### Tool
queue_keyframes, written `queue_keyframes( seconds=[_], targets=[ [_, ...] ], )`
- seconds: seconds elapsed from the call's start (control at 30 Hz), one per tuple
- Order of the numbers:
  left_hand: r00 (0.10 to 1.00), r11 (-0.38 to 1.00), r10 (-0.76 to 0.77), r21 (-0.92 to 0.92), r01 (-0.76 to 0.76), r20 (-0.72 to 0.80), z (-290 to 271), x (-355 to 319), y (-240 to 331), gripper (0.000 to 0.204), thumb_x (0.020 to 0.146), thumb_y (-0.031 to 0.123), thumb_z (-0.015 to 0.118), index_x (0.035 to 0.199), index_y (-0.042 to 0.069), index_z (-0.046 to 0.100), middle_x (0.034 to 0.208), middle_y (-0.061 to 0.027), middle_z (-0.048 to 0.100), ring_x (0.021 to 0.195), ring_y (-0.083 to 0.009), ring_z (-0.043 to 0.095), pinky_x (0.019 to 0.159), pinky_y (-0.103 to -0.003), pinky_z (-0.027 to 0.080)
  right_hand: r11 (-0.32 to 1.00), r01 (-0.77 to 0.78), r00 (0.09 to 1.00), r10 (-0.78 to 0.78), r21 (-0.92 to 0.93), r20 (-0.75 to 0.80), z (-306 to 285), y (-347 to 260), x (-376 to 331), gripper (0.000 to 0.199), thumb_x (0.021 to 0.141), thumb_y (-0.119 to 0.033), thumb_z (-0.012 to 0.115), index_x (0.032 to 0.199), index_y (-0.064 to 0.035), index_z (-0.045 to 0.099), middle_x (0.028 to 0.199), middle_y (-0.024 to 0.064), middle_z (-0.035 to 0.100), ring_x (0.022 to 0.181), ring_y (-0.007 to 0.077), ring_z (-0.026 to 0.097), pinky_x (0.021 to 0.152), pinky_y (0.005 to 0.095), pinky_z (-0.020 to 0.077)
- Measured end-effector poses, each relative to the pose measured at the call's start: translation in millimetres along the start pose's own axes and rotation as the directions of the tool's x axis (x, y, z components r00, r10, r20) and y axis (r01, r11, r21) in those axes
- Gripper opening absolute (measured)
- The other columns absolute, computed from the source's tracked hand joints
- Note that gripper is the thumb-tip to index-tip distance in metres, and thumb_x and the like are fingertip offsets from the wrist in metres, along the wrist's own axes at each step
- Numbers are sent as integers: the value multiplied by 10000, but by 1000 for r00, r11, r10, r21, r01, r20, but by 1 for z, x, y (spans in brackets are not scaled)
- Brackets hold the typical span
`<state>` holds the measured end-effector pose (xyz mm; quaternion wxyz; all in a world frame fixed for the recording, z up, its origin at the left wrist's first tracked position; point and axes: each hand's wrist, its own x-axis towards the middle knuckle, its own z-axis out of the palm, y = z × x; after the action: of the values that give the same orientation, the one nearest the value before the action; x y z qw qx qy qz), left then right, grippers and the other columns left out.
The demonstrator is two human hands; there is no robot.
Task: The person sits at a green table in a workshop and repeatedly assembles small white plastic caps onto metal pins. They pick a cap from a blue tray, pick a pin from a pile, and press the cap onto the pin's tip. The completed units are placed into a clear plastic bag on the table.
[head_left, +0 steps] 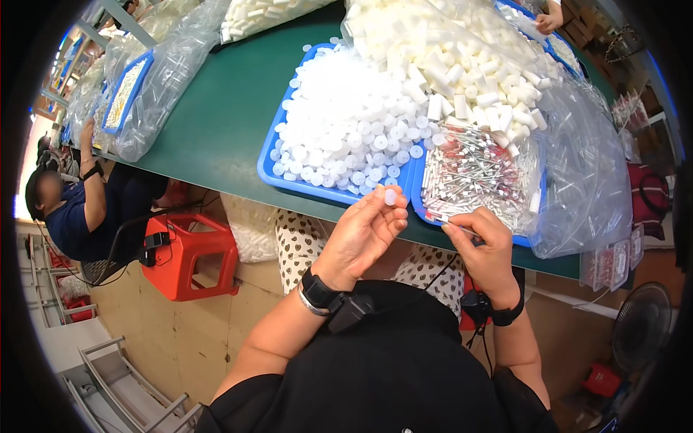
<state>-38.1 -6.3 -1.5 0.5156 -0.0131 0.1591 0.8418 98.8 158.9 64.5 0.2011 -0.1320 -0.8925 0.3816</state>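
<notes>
Between the fingertips of my left hand (363, 237) is a small translucent white plastic disc (390, 197), raised over the table's front edge. My right hand (486, 249) is closed in a pinch at the front rim of the smaller blue tray (537, 200). At its fingertips is a thin white piece with a reddish end (436, 217), partly hidden. That tray holds a heap of thin metal pins (482, 172) with white and red parts. Left of it, a larger blue tray (268, 162) is piled with white discs (339, 108) like the held one.
Behind the trays, a clear bag spills short cream-white cylinders (462, 79) over the green table (209, 137). Clear plastic sheeting (581, 173) hangs at the right. A red stool (189, 252) stands at left near a seated person (79, 209). Another person's hand (550, 18) shows far right.
</notes>
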Motion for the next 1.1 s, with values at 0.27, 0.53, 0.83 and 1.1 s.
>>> queue_keyframes(
  seconds=[0.27,0.53,0.83,1.1],
  targets=[
    [993,975,-103,191,111,-48,17,-7,-12,311,1059,297,443,1152,24,559,1012,-55,623,831,-121,594,755,-272,516,994,110,993,-111,-27,-39,3,-8,-1,107,795,-25,753,871,-25,677,733,63,599,612,184,545,535,312,424],
    [991,982,-110,146,121,-79,17,-8,-12,322,1050,306,468,1159,24,577,973,-28,611,820,-108,583,737,-260,498,968,208,976,-214,-139,-32,6,-5,-2,114,772,-6,749,840,-31,661,733,76,598,640,244,548,569,354,427],
    [993,949,-58,304,87,-102,18,-10,-12,299,1023,257,538,1173,5,597,974,-23,632,825,-92,594,755,-249,507,957,211,976,-218,-199,-11,2,-6,-4,127,762,-12,752,843,-28,655,721,73,584,637,245,545,556,362,419],
    [986,919,-81,371,131,-147,26,-13,-20,291,999,219,589,1184,-4,614,944,-24,642,827,-74,603,762,-229,515,916,330,941,-337,-228,7,5,-11,-3,134,763,-18,754,850,-30,652,679,76,567,584,259,529,529,366,408]
  ],
)
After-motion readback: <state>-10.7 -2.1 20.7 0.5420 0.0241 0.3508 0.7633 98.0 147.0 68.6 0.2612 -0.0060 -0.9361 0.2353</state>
